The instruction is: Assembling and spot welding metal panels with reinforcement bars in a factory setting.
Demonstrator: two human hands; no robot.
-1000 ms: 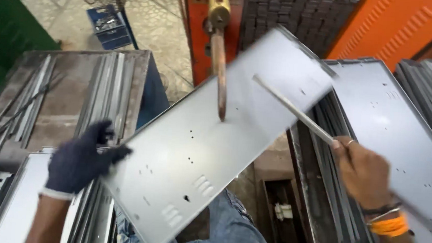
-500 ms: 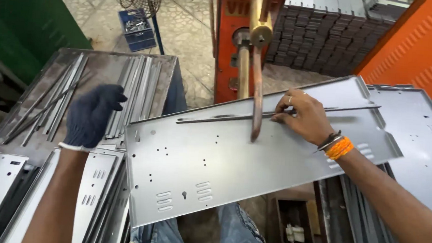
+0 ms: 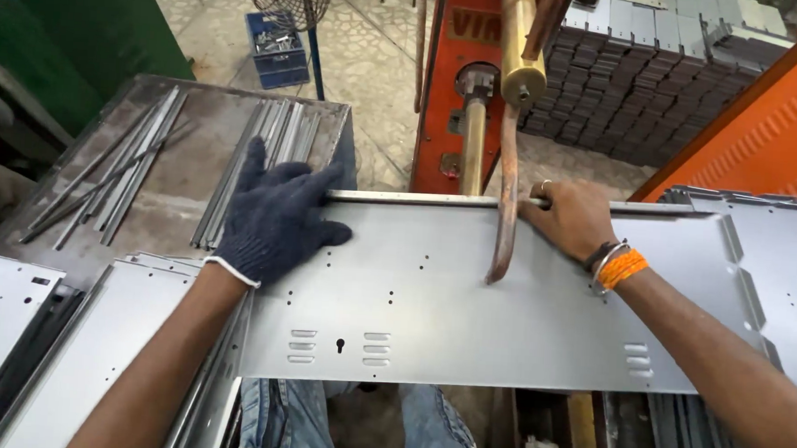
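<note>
Hands are holding a grey metal panel (image 3: 503, 302) lying lengthwise left to right under the copper rod (image 3: 506, 202), the gloved left hand (image 3: 276, 213) spread flat on it, the bare right hand (image 3: 573, 215) pinching a thin strip (image 3: 418, 198) along its far edge

Past my workbench, on the tiled floor by a fan's pole, sits a blue plastic crate (image 3: 278, 49), boxy and open-topped, with small metal parts in it. Straight ahead, the red machine column (image 3: 442, 81) carries dark lettering painted on its front. I see no labels or screens anywhere.
</note>
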